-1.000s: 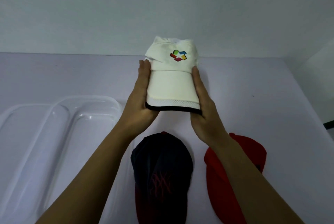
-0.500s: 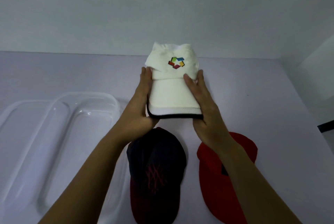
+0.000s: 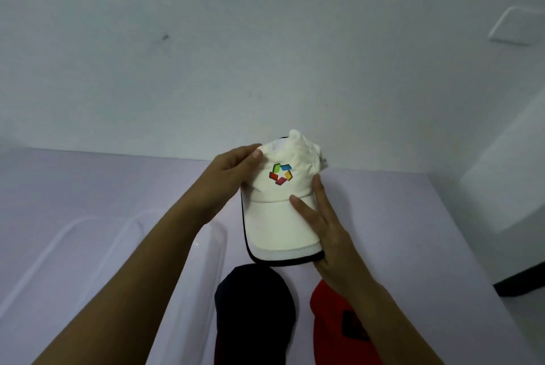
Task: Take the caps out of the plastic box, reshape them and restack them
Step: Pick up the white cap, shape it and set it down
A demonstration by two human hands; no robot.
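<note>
I hold a cream-white cap (image 3: 280,217) with a colourful logo and a black-edged brim above the table. My left hand (image 3: 233,179) grips the left side of its crumpled crown, thumb on top. My right hand (image 3: 321,232) holds the right edge of the brim, its fingers lying nearly straight along it. Below, a dark navy cap (image 3: 253,311) and a red cap (image 3: 339,326) lie side by side on the table. The clear plastic box (image 3: 124,246) sits at the left, partly behind my left forearm.
The pale lilac table (image 3: 413,246) runs back to a white wall. A second white wall or cabinet face rises at the right, with dark floor (image 3: 525,282) beyond the table's right edge.
My left hand has slid from the brim's left edge up to the crown. The white cap has tilted and its crown looks more crumpled. The view has lifted.
</note>
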